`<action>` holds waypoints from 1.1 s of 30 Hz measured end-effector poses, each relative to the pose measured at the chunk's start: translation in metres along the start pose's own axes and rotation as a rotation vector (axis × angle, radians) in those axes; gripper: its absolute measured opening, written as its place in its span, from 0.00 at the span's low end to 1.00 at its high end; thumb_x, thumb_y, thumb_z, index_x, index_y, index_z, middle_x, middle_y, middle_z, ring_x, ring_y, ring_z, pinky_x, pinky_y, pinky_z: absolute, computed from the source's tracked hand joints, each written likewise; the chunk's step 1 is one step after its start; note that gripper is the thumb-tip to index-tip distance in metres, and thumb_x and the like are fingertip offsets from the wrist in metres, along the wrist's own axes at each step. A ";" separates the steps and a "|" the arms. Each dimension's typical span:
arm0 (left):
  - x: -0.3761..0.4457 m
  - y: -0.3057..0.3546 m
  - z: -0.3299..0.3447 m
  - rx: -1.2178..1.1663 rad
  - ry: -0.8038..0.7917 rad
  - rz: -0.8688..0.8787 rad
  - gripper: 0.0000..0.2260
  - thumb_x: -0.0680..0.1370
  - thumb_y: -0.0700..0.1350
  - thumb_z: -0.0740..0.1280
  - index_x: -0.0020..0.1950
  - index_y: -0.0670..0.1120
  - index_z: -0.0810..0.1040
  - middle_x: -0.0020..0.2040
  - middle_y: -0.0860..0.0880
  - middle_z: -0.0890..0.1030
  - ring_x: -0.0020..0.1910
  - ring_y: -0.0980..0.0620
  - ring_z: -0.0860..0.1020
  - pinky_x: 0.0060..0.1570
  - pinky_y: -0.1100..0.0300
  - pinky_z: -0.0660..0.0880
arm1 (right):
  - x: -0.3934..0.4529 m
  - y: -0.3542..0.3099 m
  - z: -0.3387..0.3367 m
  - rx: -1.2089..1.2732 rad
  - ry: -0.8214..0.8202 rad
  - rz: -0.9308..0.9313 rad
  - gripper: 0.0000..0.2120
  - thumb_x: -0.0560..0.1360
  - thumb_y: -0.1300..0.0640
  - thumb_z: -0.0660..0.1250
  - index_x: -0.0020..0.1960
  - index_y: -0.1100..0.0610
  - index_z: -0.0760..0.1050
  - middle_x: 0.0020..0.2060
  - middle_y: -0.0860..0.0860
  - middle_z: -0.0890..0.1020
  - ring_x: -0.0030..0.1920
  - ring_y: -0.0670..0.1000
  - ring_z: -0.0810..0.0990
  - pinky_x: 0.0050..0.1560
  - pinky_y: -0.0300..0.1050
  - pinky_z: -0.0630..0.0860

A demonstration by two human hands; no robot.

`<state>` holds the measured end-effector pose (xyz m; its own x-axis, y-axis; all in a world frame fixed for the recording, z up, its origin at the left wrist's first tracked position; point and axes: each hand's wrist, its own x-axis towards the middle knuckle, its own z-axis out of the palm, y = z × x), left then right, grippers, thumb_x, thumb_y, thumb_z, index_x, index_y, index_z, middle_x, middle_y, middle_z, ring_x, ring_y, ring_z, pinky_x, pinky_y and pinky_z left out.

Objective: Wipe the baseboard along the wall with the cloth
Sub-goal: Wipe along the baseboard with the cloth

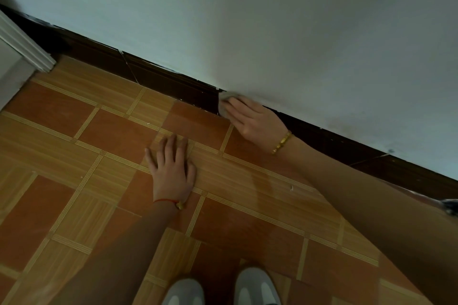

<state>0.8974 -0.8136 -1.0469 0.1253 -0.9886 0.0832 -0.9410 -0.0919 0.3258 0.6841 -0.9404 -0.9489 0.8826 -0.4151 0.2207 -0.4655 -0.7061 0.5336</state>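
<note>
A dark brown baseboard (pixel 161 79) runs diagonally from upper left to lower right under a pale wall (pixel 272 20). My right hand (pixel 255 119) presses a small pale grey cloth (pixel 224 104) flat against the baseboard near the frame's middle; most of the cloth is hidden under the fingers. A gold bracelet sits on that wrist. My left hand (pixel 171 166) lies flat on the tiled floor, fingers spread, holding nothing, with a red string on its wrist.
Orange and tan floor tiles (pixel 86 156) fill the lower half. A white door frame (pixel 22 44) stands at the far left where the baseboard ends. My two grey shoes (pixel 255 287) show at the bottom edge. A dark object (pixel 449 205) lies at the right edge.
</note>
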 end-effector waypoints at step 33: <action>0.004 0.052 0.019 -0.007 -0.045 0.070 0.24 0.80 0.49 0.54 0.76 0.45 0.67 0.75 0.42 0.68 0.76 0.40 0.62 0.75 0.32 0.49 | -0.129 0.016 -0.008 0.076 -0.155 0.068 0.19 0.75 0.64 0.68 0.66 0.62 0.74 0.66 0.58 0.75 0.69 0.56 0.71 0.69 0.52 0.65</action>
<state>0.8428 -0.8241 -1.0476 0.0445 -0.9970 0.0638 -0.9448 -0.0212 0.3269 0.5633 -0.8936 -0.9626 0.8313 -0.5421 0.1226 -0.5322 -0.7126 0.4572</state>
